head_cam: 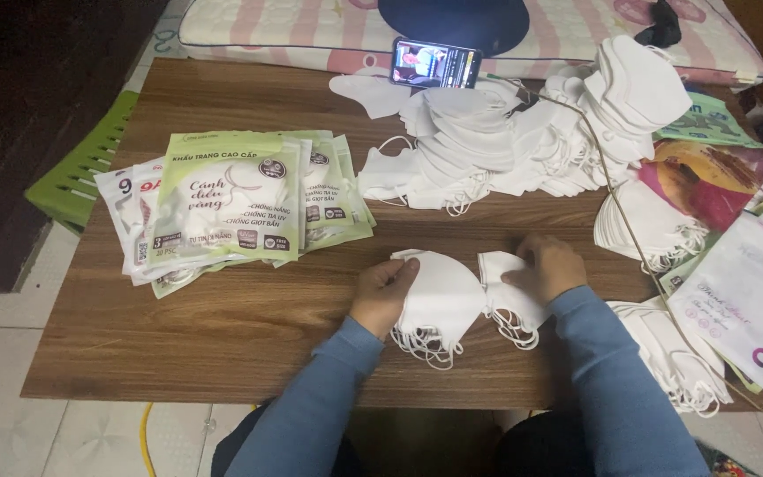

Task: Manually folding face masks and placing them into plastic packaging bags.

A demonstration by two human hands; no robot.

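Observation:
My left hand (383,293) rests on the left edge of a small stack of folded white face masks (439,305) lying on the wooden table (249,327). My right hand (547,265) presses on a second, smaller bunch of white masks (509,305) just to the right of the first. Ear loops hang off both bunches toward me. Both hands have fingers curled over the masks.
A fanned pile of green and white mask packets (240,199) lies at the left. A large heap of loose white masks (523,132) fills the back right, with a phone (435,64) showing video behind it. More packets and masks (744,300) crowd the right edge.

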